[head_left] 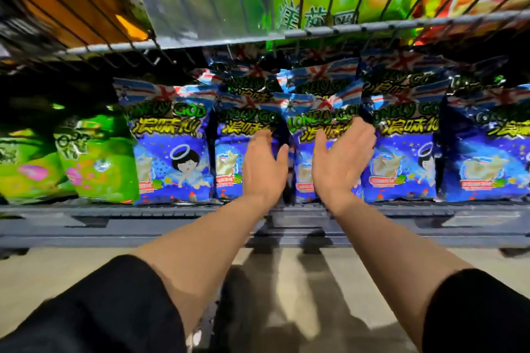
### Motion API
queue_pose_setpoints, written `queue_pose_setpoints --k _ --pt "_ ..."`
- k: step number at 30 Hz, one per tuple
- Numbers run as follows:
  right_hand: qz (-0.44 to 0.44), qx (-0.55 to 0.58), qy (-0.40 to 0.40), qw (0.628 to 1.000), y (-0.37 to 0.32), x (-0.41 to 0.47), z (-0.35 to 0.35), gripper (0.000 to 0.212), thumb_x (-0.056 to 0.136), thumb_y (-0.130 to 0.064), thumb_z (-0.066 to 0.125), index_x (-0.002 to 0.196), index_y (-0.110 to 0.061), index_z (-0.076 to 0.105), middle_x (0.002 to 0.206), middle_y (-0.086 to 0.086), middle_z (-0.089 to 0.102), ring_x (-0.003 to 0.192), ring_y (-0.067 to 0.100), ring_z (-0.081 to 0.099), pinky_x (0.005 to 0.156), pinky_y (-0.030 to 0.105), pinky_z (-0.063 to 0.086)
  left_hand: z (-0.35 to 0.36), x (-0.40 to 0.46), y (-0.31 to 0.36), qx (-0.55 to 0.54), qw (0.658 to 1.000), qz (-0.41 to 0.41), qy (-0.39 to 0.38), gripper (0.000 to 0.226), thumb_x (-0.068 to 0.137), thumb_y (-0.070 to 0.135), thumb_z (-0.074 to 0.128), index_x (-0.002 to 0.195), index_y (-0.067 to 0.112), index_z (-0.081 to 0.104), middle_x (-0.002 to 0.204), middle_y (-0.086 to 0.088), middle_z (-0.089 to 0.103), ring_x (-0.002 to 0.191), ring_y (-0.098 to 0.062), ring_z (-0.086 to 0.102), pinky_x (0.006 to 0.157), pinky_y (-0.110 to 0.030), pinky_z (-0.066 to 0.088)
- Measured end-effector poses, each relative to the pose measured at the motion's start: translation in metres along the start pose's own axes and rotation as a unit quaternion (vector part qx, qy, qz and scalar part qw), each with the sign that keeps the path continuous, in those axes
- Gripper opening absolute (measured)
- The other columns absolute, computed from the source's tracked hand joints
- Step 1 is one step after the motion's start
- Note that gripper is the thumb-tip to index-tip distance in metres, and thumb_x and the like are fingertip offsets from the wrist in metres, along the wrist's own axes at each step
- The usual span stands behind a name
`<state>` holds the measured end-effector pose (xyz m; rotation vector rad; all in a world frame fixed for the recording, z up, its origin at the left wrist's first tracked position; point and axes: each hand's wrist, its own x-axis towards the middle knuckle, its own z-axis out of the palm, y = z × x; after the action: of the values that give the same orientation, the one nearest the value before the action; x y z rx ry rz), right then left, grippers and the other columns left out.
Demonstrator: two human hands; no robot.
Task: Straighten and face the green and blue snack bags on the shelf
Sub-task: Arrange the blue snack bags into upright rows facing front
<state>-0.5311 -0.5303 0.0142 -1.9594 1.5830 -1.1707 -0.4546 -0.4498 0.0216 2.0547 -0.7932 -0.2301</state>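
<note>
— Where are the blue bags (172, 149) sitting?
— Upright along the shelf (114, 213), green bags (97, 157) far left.
— And each grip?
— Left hand (265, 163) and right hand (341, 159) are lying spread, fingers straight, against two middle blue bags.

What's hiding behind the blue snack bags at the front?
More blue snack bags of the same kind stand in rows behind the front blue snack bags; only their tops show. Farther back it is dark under the wire shelf, so nothing can be made out.

pale floor (286, 281) below, grey shelf ledge (143, 226), wire rack (372, 24) overhead.
</note>
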Motion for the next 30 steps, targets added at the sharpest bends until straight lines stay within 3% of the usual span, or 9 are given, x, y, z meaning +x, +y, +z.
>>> queue_pose_setpoints --k 2,5,9,12,17,19,21,25,30 --pt "-0.053 0.04 -0.056 0.996 -0.02 -0.019 0.004 0.043 0.085 -0.026 0.063 0.118 -0.002 0.048 0.115 0.014 0.051 0.11 0.032 0.046 0.095 0.043 0.039 -0.04 0.002 -0.012 0.087 0.993 0.057 0.057 0.046 0.091 0.021 0.062 0.131 0.004 0.046 0.128 -0.014 0.051 0.12 -0.029 0.048 0.101 -0.04 0.039" --pt "-0.005 0.082 -0.201 0.976 -0.043 -0.043 0.017 0.044 0.084 -0.026 0.066 0.115 -0.002 0.048 0.114 0.016 0.052 0.108 0.034 0.05 0.091 0.044 0.042 -0.096 0.005 -0.041 0.222 0.961 0.111 0.12 0.068 0.078 0.026 0.075 0.134 0.004 0.044 0.135 -0.02 0.043 0.125 -0.038 0.04 0.104 -0.044 0.033" --pt "0.048 0.061 -0.269 0.96 -0.058 -0.067 0.021 0.064 0.08 -0.031 0.071 0.128 -0.003 0.039 0.123 0.021 0.051 0.115 0.039 0.05 0.094 0.044 0.043 -0.136 0.008 -0.077 0.368 0.928 0.047 0.014 0.105 0.069 0.054 0.076 0.151 0.038 0.014 0.16 -0.015 -0.003 0.147 -0.037 -0.006 0.111 -0.065 0.012" --pt "0.048 0.034 -0.296 0.953 -0.06 -0.076 0.025 0.09 0.076 -0.039 0.075 0.143 -0.005 0.024 0.135 0.022 0.042 0.126 0.038 0.042 0.1 0.042 0.037 -0.146 0.021 -0.091 0.371 0.927 0.014 -0.041 0.116 0.063 0.065 0.075 0.148 0.05 -0.002 0.158 -0.011 -0.02 0.145 -0.04 -0.015 0.109 -0.067 0.022" --pt "0.087 0.006 -0.307 0.948 -0.066 -0.083 0.048 0.114 0.071 -0.049 0.077 0.149 -0.006 0.006 0.146 0.025 0.026 0.131 0.041 0.034 0.105 0.044 0.033 -0.143 0.039 -0.103 0.308 0.951 0.013 0.009 0.118 0.059 0.066 0.077 0.149 0.047 0.004 0.158 -0.016 -0.015 0.146 -0.043 0.004 0.11 -0.052 0.031" --pt "0.091 -0.03 -0.291 0.952 -0.072 -0.088 0.056 0.119 0.069 -0.051 0.077 0.15 -0.008 0.001 0.146 0.024 0.026 0.131 0.041 0.034 0.105 0.044 0.033 -0.143 0.033 -0.119 0.235 0.969 0.042 0.059 0.113 0.061 0.055 0.081 0.15 0.044 0.012 0.159 -0.019 -0.009 0.143 -0.04 0.02 0.11 -0.043 0.033" --pt "0.055 -0.072 -0.259 0.962 -0.077 -0.092 0.063 0.121 0.067 -0.054 0.076 0.15 -0.011 0.0 0.147 0.022 0.024 0.135 0.039 0.029 0.108 0.046 0.03 -0.146 0.022 -0.136 0.138 0.985 0.008 0.105 0.108 0.067 0.041 0.083 0.151 0.041 0.015 0.158 -0.022 0.002 0.138 -0.038 0.033 0.104 -0.037 0.037" --pt "-0.014 -0.139 -0.244 0.96 -0.081 -0.095 0.073 0.119 0.068 -0.057 0.073 0.151 -0.018 -0.003 0.156 0.021 0.004 0.144 0.037 0.007 0.113 0.055 0.02 -0.162 0.021 -0.159 0.065 0.983 0.011 0.171 0.103 0.072 0.029 0.081 0.153 0.026 0.017 0.148 -0.02 0.036 0.136 -0.034 0.035 0.106 -0.036 0.03" --pt "-0.011 -0.178 -0.268 0.947 -0.092 -0.102 0.091 0.123 0.064 -0.065 0.072 0.149 -0.033 -0.01 0.157 0.018 -0.015 0.145 0.04 -0.01 0.108 0.067 0.019 -0.166 0.023 -0.159 0.066 0.984 -0.017 0.162 0.104 0.072 0.035 0.08 0.152 0.037 0.013 0.146 -0.017 0.037 0.132 -0.032 0.04 0.098 -0.041 0.039"
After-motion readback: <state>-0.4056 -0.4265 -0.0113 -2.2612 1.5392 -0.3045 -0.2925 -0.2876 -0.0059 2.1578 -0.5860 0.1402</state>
